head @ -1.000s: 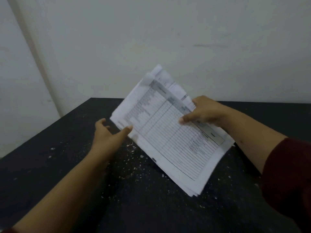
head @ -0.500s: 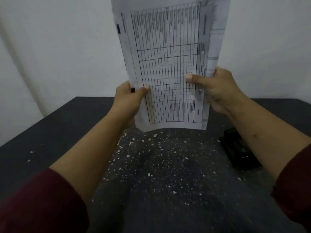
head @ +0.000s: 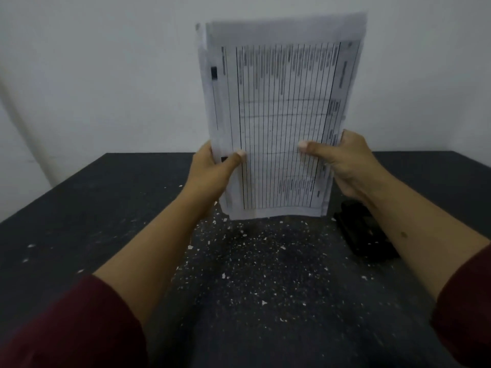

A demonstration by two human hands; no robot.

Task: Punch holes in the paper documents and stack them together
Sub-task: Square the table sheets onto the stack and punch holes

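in the head view, a stack of paper documents [head: 281, 115] stands upright in the air between the two hands, its bottom edge hanging just above the worktop [head: 106, 208] without clearly touching it. the left hand [head: 212, 173] grips the lower left edge, thumb pressed on the front sheet and fingers hidden behind; the right hand [head: 348, 166] grips the lower right edge the same way, thumb on the front. both forearms reach in from the bottom corners, each with a dark red sleeve [head: 66, 328] pushed up. the worktop is dark, nearly black, and scattered with small white paper bits [head: 255, 261], thickest right below the stack. a black hole punch [head: 364, 235] lies on the worktop just beside the right forearm, partly hidden by it. behind the worktop rises a plain pale wall [head: 106, 75]. the front sheet carries a printed table of many thin vertical lines with rows of small text running sideways, too blurred to read; at the top left the edges of the sheets behind show slightly offset.
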